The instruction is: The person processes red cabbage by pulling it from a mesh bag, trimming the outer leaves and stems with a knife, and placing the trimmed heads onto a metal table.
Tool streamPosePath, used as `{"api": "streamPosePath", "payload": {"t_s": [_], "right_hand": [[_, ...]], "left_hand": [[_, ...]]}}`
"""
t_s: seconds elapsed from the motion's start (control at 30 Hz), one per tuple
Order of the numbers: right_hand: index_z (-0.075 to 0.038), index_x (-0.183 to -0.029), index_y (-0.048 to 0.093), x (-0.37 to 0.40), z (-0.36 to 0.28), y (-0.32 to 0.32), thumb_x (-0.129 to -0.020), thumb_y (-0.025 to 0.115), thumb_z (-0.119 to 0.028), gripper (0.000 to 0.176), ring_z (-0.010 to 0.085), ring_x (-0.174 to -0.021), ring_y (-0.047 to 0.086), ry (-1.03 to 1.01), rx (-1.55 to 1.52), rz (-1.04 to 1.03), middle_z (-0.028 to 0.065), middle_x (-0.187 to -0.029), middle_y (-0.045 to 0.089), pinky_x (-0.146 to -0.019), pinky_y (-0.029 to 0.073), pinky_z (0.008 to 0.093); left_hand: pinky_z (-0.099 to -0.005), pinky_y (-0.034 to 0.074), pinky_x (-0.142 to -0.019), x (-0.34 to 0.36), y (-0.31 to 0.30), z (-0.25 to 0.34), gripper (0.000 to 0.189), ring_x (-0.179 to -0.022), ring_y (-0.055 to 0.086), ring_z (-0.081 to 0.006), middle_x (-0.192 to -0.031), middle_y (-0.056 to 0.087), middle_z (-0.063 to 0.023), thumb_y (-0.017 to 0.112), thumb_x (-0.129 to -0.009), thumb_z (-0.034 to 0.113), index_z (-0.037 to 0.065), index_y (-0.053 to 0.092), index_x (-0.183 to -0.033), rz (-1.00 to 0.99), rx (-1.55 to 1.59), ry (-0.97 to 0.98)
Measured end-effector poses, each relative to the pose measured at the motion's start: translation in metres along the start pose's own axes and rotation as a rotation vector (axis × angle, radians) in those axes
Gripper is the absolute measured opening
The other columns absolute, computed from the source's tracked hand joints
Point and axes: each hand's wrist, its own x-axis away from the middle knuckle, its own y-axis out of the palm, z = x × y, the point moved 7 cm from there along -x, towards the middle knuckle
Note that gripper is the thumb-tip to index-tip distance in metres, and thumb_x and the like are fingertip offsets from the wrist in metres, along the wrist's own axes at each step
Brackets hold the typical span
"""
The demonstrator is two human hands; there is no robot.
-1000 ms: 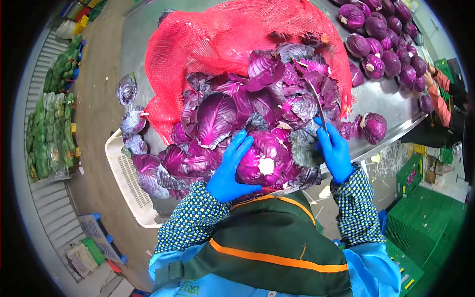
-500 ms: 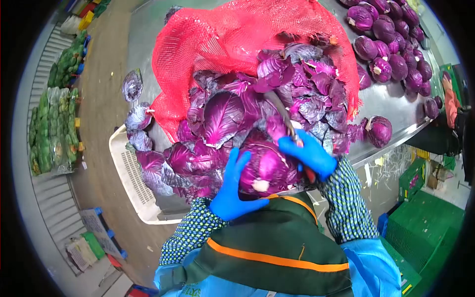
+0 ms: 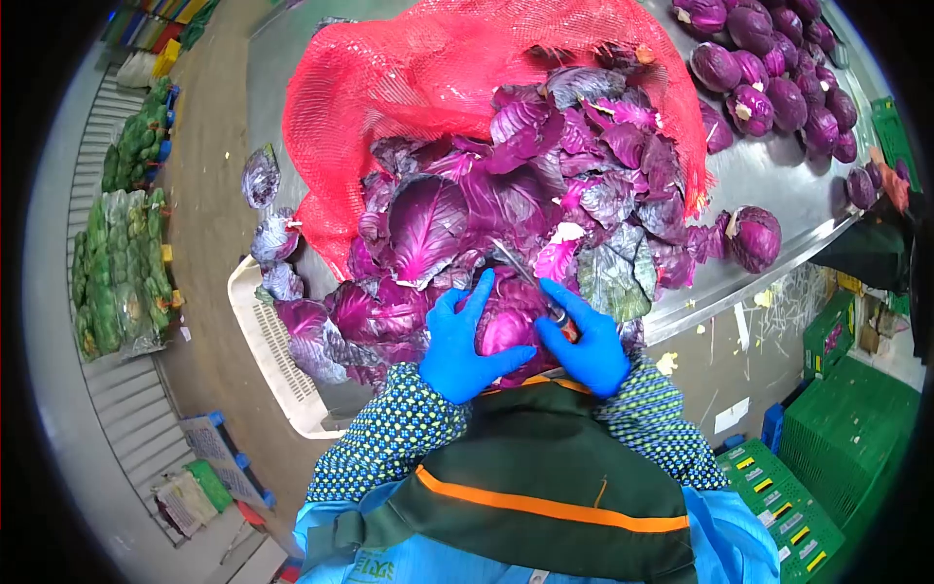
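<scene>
A red cabbage lies between my two blue-gloved hands at the near edge of a leaf heap. My left hand cups its left side, with the thumb across the near face and the index finger along the far side. In my right hand is a knife, gripped by its reddish handle, the blade angled up and left over the cabbage's far side. Loose purple leaves are piled just beyond both hands. The cabbage's underside is hidden.
A red mesh sack spreads behind the leaves on the metal table. Whole red cabbages are heaped at the back right, and a single cabbage sits near the right edge. A white plastic crate stands at the left.
My right hand and the knife have moved left and nearer to me. The cabbage has turned, and its pale stem end no longer shows. A greyish-green leaf now lies right of the knife.
</scene>
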Motion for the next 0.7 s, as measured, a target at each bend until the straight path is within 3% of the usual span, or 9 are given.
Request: {"api": "streamPosePath", "payload": {"t_s": [0.03,0.07,0.27,0.33,0.4,0.47,0.53,0.6,0.7], "right_hand": [[-0.008,-0.12,0.055,0.002,-0.006,-0.009,-0.081,0.066,-0.017,0.042,0.019,-0.061,0.062,0.122,0.055,0.128,0.014,-0.078,0.064,-0.058,0.049,0.0344],[-0.007,-0.114,0.057,-0.006,0.011,-0.019,-0.082,0.066,-0.018,0.035,0.02,-0.059,0.061,0.145,0.121,0.268,0.0134,-0.079,0.064,-0.058,0.049,0.0332],[-0.005,-0.111,0.058,-0.023,0.019,-0.022,-0.08,0.07,-0.019,0.036,0.0164,-0.064,0.061,-0.067,-0.004,0.116,0.0097,-0.083,0.066,-0.06,0.05,0.0306],[-0.005,-0.111,0.059,-0.018,0.005,-0.024,-0.079,0.071,-0.016,0.036,0.0133,-0.076,0.06,0.416,-0.311,-0.064,0.0063,-0.091,0.066,-0.069,0.049,0.0284],[-0.004,-0.115,0.058,-0.031,-0.02,-0.05,-0.08,0.07,-0.012,0.038,0.0111,-0.084,0.058,-0.019,-0.232,0.105,0.0056,-0.097,0.065,-0.075,0.048,0.0258],[-0.002,-0.124,0.052,-0.052,-0.026,-0.081,-0.08,0.07,-0.014,0.049,0.0157,-0.098,0.057,0.031,-0.11,0.252,0.0112,-0.109,0.062,-0.086,0.046,0.0302],[-0.002,-0.131,0.045,-0.051,-0.093,-0.081,-0.078,0.073,-0.017,0.062,0.0204,-0.115,0.05,-0.177,-0.065,0.161,0.0162,-0.124,0.054,-0.096,0.041,0.0342],[0.001,-0.137,0.034,-0.018,-0.168,-0.051,-0.076,0.073,-0.013,0.074,0.0212,-0.116,0.05,-0.375,0.013,0.009,0.017,-0.132,0.047,-0.098,0.04,0.0327],[-0.001,-0.132,0.043,-0.001,-0.205,-0.017,-0.072,0.074,-0.012,0.069,0.024,-0.11,0.055,-0.538,0.403,0.068,0.0193,-0.123,0.054,-0.093,0.044,0.0327]], "left_hand": [[-0.046,0.031,-0.102,0.0,0.0,0.001,0.103,-0.117,0.036,-0.0407,-0.126,0.032,-0.0268,0.083,-0.061,0.039,0.017,0.026,-0.144,0.019,0.001,-0.005],[-0.0466,0.03,-0.103,0.0,-0.002,0.001,0.106,-0.119,0.035,-0.0406,-0.128,0.031,-0.0265,0.082,-0.062,0.038,0.015,0.021,-0.145,-0.014,0.014,-0.028],[-0.0434,0.03,-0.105,0.009,0.0,-0.03,0.115,-0.125,0.035,-0.0341,-0.134,0.032,-0.0236,0.085,-0.06,0.034,0.007,0.011,-0.145,0.028,0.364,-0.006],[-0.0396,0.031,-0.105,0.021,-0.009,-0.033,0.116,-0.124,0.039,-0.0278,-0.135,0.035,-0.0195,0.086,-0.059,0.026,0.004,0.01,-0.144,-0.01,0.687,-0.098],[-0.0388,0.031,-0.105,0.037,-0.037,-0.01,0.112,-0.124,0.04,-0.0272,-0.136,0.036,-0.0169,0.083,-0.061,0.018,0.002,0.01,-0.144,0.024,0.6,0.117],[-0.0394,0.028,-0.107,0.047,-0.058,0.005,0.114,-0.127,0.036,-0.0273,-0.139,0.031,-0.0168,0.083,-0.059,0.017,0.001,0.01,-0.144,0.095,0.57,0.279],[-0.0413,0.024,-0.109,0.047,-0.071,0.032,0.119,-0.131,0.029,-0.0278,-0.144,0.021,-0.0177,0.084,-0.055,0.019,-0.001,0.008,-0.144,0.154,0.656,0.38],[-0.0414,0.025,-0.109,0.048,-0.081,0.043,0.114,-0.131,0.029,-0.0292,-0.143,0.022,-0.019,0.084,-0.055,0.017,0.0,0.012,-0.142,0.246,0.416,0.431],[-0.0421,0.027,-0.108,0.05,-0.085,0.061,0.111,-0.131,0.03,-0.032,-0.142,0.025,-0.0207,0.083,-0.054,0.017,0.0,0.016,-0.141,0.321,0.274,0.534]]}}
